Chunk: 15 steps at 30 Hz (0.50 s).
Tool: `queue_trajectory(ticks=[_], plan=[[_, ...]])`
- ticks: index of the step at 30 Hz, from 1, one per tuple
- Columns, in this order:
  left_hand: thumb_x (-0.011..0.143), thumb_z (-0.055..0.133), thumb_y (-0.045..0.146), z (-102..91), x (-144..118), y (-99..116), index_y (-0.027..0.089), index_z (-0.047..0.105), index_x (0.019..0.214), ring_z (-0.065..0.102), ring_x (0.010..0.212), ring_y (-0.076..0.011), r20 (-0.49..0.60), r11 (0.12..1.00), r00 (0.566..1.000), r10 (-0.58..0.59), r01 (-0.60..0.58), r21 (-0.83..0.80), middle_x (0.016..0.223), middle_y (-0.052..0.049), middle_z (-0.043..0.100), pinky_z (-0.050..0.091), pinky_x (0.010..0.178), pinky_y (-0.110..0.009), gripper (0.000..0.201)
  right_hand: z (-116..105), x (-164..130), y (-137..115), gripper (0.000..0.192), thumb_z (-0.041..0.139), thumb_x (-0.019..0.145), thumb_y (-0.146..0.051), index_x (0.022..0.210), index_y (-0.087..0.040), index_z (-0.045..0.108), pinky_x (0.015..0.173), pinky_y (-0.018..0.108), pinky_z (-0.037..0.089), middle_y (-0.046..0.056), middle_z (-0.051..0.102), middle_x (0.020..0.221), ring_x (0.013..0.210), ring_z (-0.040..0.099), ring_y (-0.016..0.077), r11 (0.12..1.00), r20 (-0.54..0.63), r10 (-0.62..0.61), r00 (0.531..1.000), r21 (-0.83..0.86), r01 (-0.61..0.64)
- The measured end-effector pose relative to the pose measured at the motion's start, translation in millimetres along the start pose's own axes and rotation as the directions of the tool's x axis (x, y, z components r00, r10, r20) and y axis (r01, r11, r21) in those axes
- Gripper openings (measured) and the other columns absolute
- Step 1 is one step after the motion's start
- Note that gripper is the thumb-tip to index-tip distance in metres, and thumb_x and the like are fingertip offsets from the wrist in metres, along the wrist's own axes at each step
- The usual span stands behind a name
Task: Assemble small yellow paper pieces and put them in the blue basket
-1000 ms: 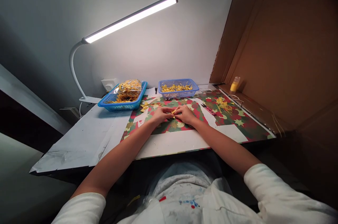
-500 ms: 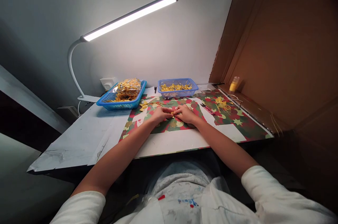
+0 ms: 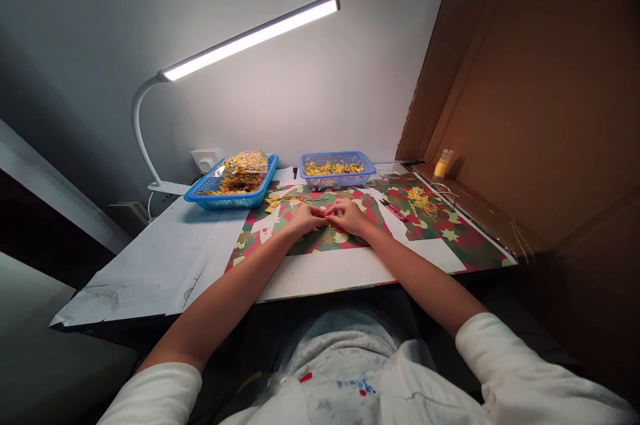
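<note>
My left hand (image 3: 303, 217) and my right hand (image 3: 349, 215) meet fingertip to fingertip over the red and green star-patterned paper (image 3: 350, 238) on the table. Between the fingertips they pinch a small yellow piece (image 3: 324, 214), mostly hidden by the fingers. Just beyond the left hand lie loose yellow bow-shaped pieces (image 3: 278, 200). Both wrists rest on the patterned paper.
A blue basket (image 3: 337, 171) of yellow pieces stands behind the hands. A larger blue tray (image 3: 231, 186) holds a clear bag of yellow pieces at back left. Small snips (image 3: 393, 207), a pile of yellow thread (image 3: 419, 199), a yellow bottle (image 3: 443, 163), cardboard wall (image 3: 525, 98), desk lamp (image 3: 240, 41).
The hands stay together at the same spot; the fingers have shifted slightly on the small yellow piece, which shows less now. The view tipped a little.
</note>
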<state>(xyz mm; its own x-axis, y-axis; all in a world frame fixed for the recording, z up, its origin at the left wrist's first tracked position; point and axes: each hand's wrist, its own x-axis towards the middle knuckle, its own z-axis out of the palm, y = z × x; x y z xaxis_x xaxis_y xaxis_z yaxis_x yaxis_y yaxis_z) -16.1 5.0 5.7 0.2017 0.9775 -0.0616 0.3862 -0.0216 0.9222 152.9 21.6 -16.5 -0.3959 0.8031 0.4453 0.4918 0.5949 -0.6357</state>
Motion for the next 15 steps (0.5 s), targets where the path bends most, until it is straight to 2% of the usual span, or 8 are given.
queue_trajectory(ticks=[3,6,11,15], plan=[[0.057,0.075,0.028,1.5,1.3,-3.3,0.014,0.077,0.081,0.047,0.052,-0.0076,0.001,0.999,1.0,0.017,-0.017,0.029,0.064,-0.001,0.067,0.032,0.043,-0.018,0.028,2.5,1.3,0.0,0.009,0.063,0.077,-0.016,0.075,-0.02,0.071,0.072,0.03,0.04,0.003,0.066,0.082,0.082,0.055,0.0171,1.0,0.025,-0.009,1.0,-0.013,0.01],[0.058,0.072,0.027,1.6,3.6,-5.9,0.014,0.076,0.081,0.046,0.052,-0.0072,0.003,0.998,1.0,0.01,-0.011,0.063,0.064,0.0,0.066,0.034,0.044,-0.018,0.027,2.9,2.1,-3.4,0.01,0.062,0.078,-0.015,0.072,-0.02,0.068,0.074,0.031,0.038,0.003,0.064,0.078,0.083,0.053,0.0181,0.999,0.007,-0.03,1.0,-0.032,0.03],[0.06,0.072,0.026,0.1,5.3,-5.3,0.015,0.076,0.079,0.045,0.05,-0.0065,0.02,0.997,0.999,0.027,-0.028,0.069,0.062,0.001,0.064,0.034,0.045,-0.018,0.023,-1.0,2.3,-8.6,0.012,0.058,0.081,-0.018,0.071,-0.019,0.063,0.081,0.033,0.039,0.003,0.064,0.079,0.085,0.054,0.0179,0.988,-0.103,-0.091,0.991,0.119,0.103],[0.06,0.072,0.023,-0.4,2.1,-0.3,0.015,0.077,0.083,0.045,0.05,-0.0063,0.026,0.997,0.999,0.021,-0.022,0.076,0.063,0.001,0.065,0.034,0.044,-0.018,0.025,-3.5,2.5,-6.6,0.009,0.058,0.08,-0.023,0.074,-0.019,0.064,0.082,0.033,0.041,0.003,0.065,0.083,0.088,0.057,0.0185,0.982,-0.089,-0.039,0.995,0.18,0.054]])
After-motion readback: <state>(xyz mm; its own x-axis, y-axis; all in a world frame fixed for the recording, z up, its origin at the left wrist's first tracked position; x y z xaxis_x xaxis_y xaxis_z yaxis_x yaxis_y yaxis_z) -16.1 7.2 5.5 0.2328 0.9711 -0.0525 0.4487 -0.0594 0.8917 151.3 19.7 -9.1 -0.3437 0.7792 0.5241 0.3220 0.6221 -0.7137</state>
